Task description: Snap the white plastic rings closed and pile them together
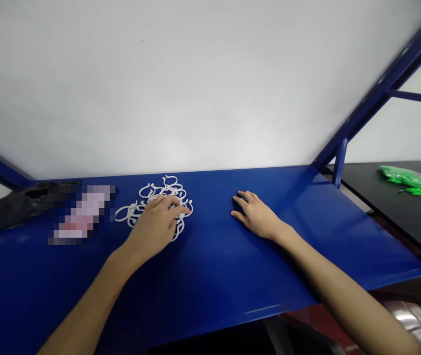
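Observation:
A pile of several white plastic rings (158, 195) lies on a blue metal shelf (213, 256). My left hand (156, 224) rests on the near part of that pile, fingers stretched over the rings, palm down; I cannot see a ring gripped in it. My right hand (256, 214) lies flat on the bare shelf to the right of the pile, fingers out and slightly curled, holding nothing.
A black plastic bag (14, 207) and a blurred pinkish packet (82, 214) sit at the shelf's left. Blue frame struts (380, 84) rise at the right. Beyond them a dark table (410, 217) carries a bag of green parts (408, 178). A white wall stands behind.

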`<state>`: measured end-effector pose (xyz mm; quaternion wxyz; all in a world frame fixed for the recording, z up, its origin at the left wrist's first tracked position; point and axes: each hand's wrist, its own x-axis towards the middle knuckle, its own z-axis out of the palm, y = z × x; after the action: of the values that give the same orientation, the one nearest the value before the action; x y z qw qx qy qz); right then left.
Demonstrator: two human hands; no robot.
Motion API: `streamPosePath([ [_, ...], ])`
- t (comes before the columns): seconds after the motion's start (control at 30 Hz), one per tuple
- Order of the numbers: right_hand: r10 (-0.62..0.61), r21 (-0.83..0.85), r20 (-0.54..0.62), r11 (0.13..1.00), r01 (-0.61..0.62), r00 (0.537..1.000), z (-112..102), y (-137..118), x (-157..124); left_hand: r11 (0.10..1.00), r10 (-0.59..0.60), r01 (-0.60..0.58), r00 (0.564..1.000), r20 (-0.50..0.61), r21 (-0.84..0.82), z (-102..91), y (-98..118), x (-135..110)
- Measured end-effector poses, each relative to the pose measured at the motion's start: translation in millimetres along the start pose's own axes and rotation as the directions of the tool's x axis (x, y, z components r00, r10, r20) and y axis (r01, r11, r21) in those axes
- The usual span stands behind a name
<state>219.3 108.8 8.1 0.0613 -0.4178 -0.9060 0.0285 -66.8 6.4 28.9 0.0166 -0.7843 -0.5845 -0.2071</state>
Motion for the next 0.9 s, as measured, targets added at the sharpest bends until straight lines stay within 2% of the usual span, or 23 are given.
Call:
streamPosePath([
  [0.1, -0.009, 0.009, -0.008, 1.0, 0.009, 1.0, 1, 1, 0, 1.0, -0.023, 0.023, 0.997, 0.076, 0.003, -1.7, -12, -1],
  [0.2, -0.018, 0.003, -0.008, 1.0, 0.018, 1.0, 0, 1, 0, 0.999, -0.036, 0.034, 0.996, 0.087, 0.025, 3.4, -11, -1],
  [0.73, -0.028, -0.04, 0.005, 0.999, 0.028, 1.0, 1, 0, 0, 0.999, 0.047, -0.047, 0.999, -0.024, -0.001, 8.7, -4, 1],
  [0.9, -0.024, 0.009, -0.012, 1.0, 0.024, 1.0, 3, 2, 0, 0.999, 0.043, -0.044, 0.998, -0.054, -0.01, 7.5, -3, 2],
])
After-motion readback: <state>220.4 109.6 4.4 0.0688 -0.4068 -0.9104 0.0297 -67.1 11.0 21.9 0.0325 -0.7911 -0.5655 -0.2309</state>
